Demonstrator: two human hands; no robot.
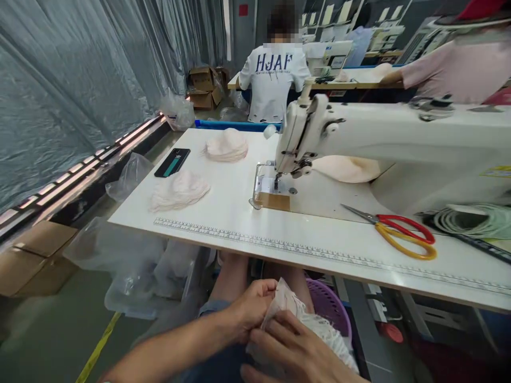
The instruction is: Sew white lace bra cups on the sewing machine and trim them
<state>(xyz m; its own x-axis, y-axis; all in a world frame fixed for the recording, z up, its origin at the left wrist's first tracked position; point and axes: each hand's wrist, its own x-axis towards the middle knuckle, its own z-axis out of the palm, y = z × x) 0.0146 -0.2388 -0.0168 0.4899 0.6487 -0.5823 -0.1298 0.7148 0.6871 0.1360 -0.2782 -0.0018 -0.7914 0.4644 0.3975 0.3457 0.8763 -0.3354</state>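
Low over my lap, in front of the table edge, my left hand (pixel 255 306) pinches the upper edge of a pale, thin fabric piece (pixel 281 298). My right hand (pixel 289 348) is closed around the same fabric from the near side, its fingers curled over it. A bundle of whitish fabric with loose threads (pixel 329 335) lies beside my right hand, over a purple basket (pixel 333 300). On the table, two stacks of pale pink fabric pieces (pixel 181 190) (pixel 227 145) lie left of the white sewing machine (pixel 303 133).
Red-and-yellow scissors (pixel 407 234) lie on the table's right side, near a coil of pale cord (pixel 463 219). A phone (pixel 172 163) rests at the left. A printed ruler runs along the front edge. Cardboard boxes (pixel 34 258) and plastic bags stand on the floor. Two people sit beyond.
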